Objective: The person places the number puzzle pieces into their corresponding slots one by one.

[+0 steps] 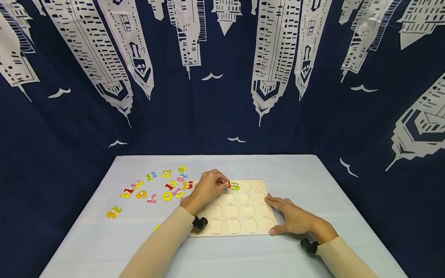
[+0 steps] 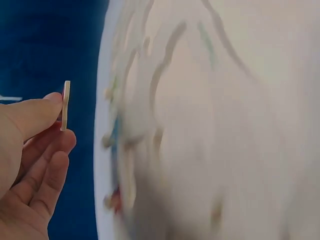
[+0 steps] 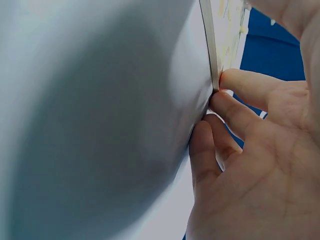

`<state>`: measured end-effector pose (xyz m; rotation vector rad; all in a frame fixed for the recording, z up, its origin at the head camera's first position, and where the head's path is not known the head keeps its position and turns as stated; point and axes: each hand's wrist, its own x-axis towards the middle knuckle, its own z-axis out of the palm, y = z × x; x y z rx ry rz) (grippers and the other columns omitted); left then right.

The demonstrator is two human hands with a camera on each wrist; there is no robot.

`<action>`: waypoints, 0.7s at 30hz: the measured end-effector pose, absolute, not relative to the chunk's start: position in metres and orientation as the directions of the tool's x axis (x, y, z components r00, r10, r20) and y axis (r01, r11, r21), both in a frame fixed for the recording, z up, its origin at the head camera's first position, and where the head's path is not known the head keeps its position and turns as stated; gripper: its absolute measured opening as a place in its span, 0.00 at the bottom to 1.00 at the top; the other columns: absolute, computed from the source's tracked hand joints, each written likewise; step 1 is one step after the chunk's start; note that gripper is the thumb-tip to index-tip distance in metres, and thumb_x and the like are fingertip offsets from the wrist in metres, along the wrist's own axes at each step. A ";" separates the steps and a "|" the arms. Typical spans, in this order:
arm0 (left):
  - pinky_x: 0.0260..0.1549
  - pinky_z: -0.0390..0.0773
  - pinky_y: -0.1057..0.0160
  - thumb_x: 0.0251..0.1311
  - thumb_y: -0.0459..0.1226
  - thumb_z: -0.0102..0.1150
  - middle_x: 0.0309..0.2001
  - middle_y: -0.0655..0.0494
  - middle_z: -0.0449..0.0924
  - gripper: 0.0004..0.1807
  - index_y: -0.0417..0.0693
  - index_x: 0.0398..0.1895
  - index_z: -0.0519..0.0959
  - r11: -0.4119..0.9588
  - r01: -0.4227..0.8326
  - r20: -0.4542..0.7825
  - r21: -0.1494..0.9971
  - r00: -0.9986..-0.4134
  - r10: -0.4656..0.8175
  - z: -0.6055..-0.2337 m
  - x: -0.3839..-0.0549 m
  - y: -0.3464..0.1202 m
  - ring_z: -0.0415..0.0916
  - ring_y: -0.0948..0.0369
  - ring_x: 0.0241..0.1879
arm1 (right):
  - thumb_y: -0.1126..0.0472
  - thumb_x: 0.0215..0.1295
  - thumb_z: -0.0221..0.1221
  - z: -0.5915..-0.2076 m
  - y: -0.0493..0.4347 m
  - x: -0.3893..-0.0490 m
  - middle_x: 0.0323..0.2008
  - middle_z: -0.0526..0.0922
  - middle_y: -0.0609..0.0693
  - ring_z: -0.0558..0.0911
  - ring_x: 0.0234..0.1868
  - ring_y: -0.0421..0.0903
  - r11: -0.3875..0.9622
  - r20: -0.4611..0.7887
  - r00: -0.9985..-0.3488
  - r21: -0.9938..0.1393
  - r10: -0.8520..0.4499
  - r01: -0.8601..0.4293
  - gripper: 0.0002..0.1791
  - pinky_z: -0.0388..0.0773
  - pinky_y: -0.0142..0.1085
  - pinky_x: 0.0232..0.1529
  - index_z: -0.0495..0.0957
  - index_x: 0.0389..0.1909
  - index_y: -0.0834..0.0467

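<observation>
My left hand point(image 1: 208, 188) is over the far left part of a pale wooden puzzle board point(image 1: 242, 231) with shaped recesses. Thumb and fingers pinch a thin wooden puzzle piece point(image 2: 65, 107), seen edge-on in the left wrist view; its printed face is mostly hidden. In the board's far row a green number piece point(image 1: 235, 186) shows beside my fingertips. My right hand point(image 1: 295, 218) rests along the board's right edge, its thumb at the near corner and its fingers spread farther up. In the right wrist view its fingertips touch the board's edge.
Several colourful number pieces with small knobs lie left of the board on the white table point(image 1: 87, 243), among them a red 15 point(image 1: 187, 185) and a blue 12 point(image 1: 151, 176). Part of a yellow piece point(image 1: 156, 227) shows beside my left sleeve. A dark blue patterned cloth point(image 1: 215, 112) hangs behind.
</observation>
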<state>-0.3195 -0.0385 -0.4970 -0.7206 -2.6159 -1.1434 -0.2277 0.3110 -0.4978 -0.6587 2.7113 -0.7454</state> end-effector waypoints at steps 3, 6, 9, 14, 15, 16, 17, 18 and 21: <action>0.52 0.90 0.61 0.75 0.35 0.78 0.45 0.54 0.92 0.02 0.48 0.46 0.96 0.580 0.496 0.343 0.646 -0.867 0.361 -0.503 -0.327 -0.018 0.91 0.57 0.47 | 0.40 0.60 0.86 -0.498 0.313 -0.228 0.94 0.59 0.66 0.64 0.88 0.75 0.762 -0.115 -0.865 -0.539 -0.488 -0.359 0.66 0.62 0.75 0.86 0.63 0.92 0.63; 0.56 0.91 0.57 0.77 0.37 0.78 0.47 0.54 0.92 0.03 0.50 0.46 0.96 0.582 0.468 0.307 0.665 -0.882 0.359 -0.508 -0.333 0.001 0.92 0.55 0.52 | 0.40 0.61 0.86 -0.498 0.314 -0.227 0.94 0.59 0.66 0.63 0.89 0.75 0.755 -0.119 -0.863 -0.552 -0.492 -0.354 0.66 0.61 0.76 0.87 0.63 0.92 0.63; 0.59 0.91 0.56 0.78 0.38 0.77 0.48 0.55 0.93 0.03 0.51 0.46 0.96 0.599 0.445 0.271 0.666 -0.892 0.361 -0.510 -0.337 0.016 0.92 0.56 0.53 | 0.40 0.61 0.86 -0.499 0.314 -0.227 0.93 0.59 0.66 0.64 0.88 0.75 0.752 -0.120 -0.860 -0.556 -0.496 -0.355 0.66 0.62 0.76 0.86 0.63 0.91 0.63; 0.51 0.87 0.60 0.78 0.38 0.77 0.45 0.57 0.92 0.03 0.52 0.45 0.96 0.647 0.447 0.247 0.617 -0.891 0.380 -0.512 -0.344 0.036 0.85 0.61 0.45 | 0.39 0.60 0.86 -0.501 0.315 -0.228 0.93 0.60 0.65 0.65 0.88 0.73 0.756 -0.109 -0.863 -0.545 -0.493 -0.363 0.67 0.63 0.74 0.86 0.64 0.91 0.62; 0.51 0.86 0.61 0.77 0.38 0.77 0.45 0.58 0.92 0.03 0.52 0.44 0.96 0.657 0.449 0.245 0.606 -0.891 0.382 -0.512 -0.345 0.039 0.83 0.61 0.44 | 0.39 0.59 0.86 -0.501 0.316 -0.228 0.93 0.60 0.64 0.65 0.88 0.72 0.757 -0.107 -0.866 -0.544 -0.489 -0.361 0.67 0.62 0.74 0.86 0.64 0.92 0.61; 0.50 0.85 0.61 0.77 0.37 0.77 0.44 0.58 0.93 0.03 0.53 0.43 0.97 0.668 0.447 0.241 0.595 -0.892 0.382 -0.512 -0.345 0.042 0.82 0.62 0.44 | 0.39 0.59 0.87 -0.501 0.316 -0.228 0.94 0.60 0.64 0.65 0.89 0.72 0.758 -0.106 -0.867 -0.545 -0.486 -0.358 0.67 0.62 0.73 0.87 0.64 0.92 0.61; 0.50 0.84 0.61 0.77 0.37 0.77 0.44 0.58 0.93 0.03 0.52 0.43 0.97 0.677 0.446 0.240 0.586 -0.893 0.381 -0.512 -0.346 0.044 0.81 0.62 0.44 | 0.38 0.59 0.87 -0.501 0.316 -0.228 0.94 0.60 0.63 0.65 0.89 0.71 0.760 -0.106 -0.868 -0.542 -0.485 -0.359 0.67 0.63 0.73 0.86 0.64 0.92 0.60; 0.51 0.83 0.62 0.76 0.38 0.77 0.44 0.59 0.93 0.03 0.52 0.43 0.97 0.685 0.445 0.240 0.577 -0.894 0.378 -0.512 -0.347 0.045 0.81 0.62 0.45 | 0.38 0.59 0.87 -0.502 0.316 -0.229 0.94 0.60 0.63 0.65 0.89 0.71 0.761 -0.107 -0.868 -0.540 -0.484 -0.359 0.67 0.63 0.72 0.86 0.64 0.92 0.60; 0.51 0.82 0.62 0.75 0.39 0.79 0.44 0.60 0.94 0.02 0.53 0.43 0.97 0.703 0.440 0.242 0.559 -0.897 0.369 -0.513 -0.349 0.049 0.81 0.62 0.46 | 0.38 0.59 0.87 -0.501 0.316 -0.229 0.94 0.60 0.63 0.65 0.89 0.71 0.762 -0.112 -0.870 -0.544 -0.481 -0.351 0.67 0.63 0.72 0.87 0.64 0.92 0.60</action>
